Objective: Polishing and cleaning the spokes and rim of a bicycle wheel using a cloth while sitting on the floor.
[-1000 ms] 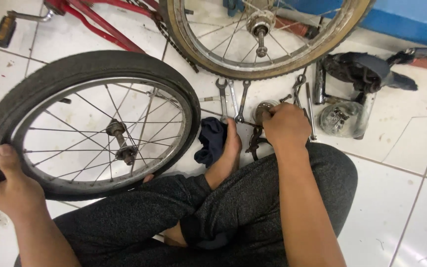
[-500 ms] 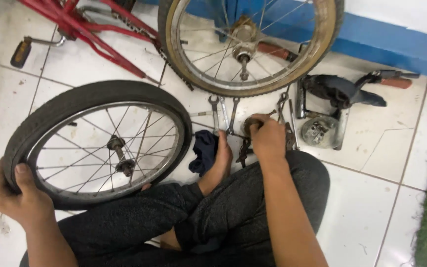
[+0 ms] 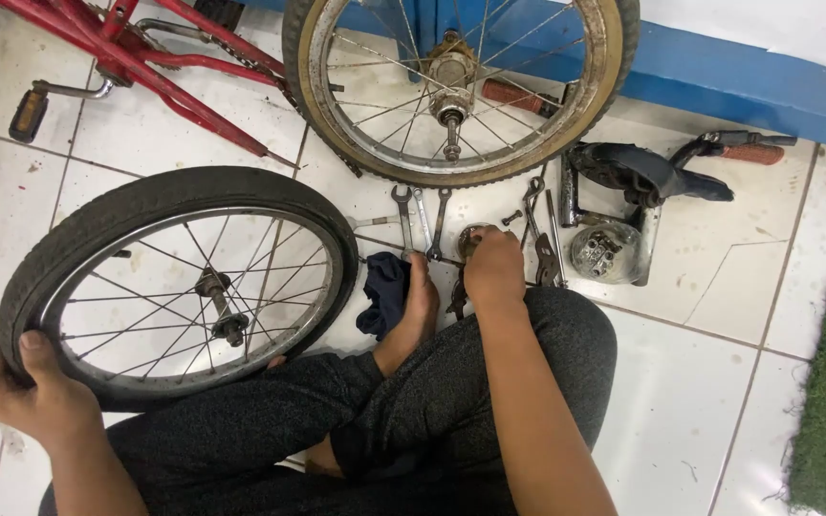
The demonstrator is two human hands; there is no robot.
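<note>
left hand (image 3: 35, 397) gripping tyre (image 3: 155, 196), right hand (image 3: 492, 270) on tools (image 3: 423, 218)

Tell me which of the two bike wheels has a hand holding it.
The black-tyred wheel lying loose on the floor: the left hand grips its tyre. The tan-tyred wheel stands untouched.

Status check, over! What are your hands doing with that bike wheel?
Left hand grips the black tyre at its rim. Right hand down among the wrenches on the tiles. Dark blue rag beside the bare foot.
</note>
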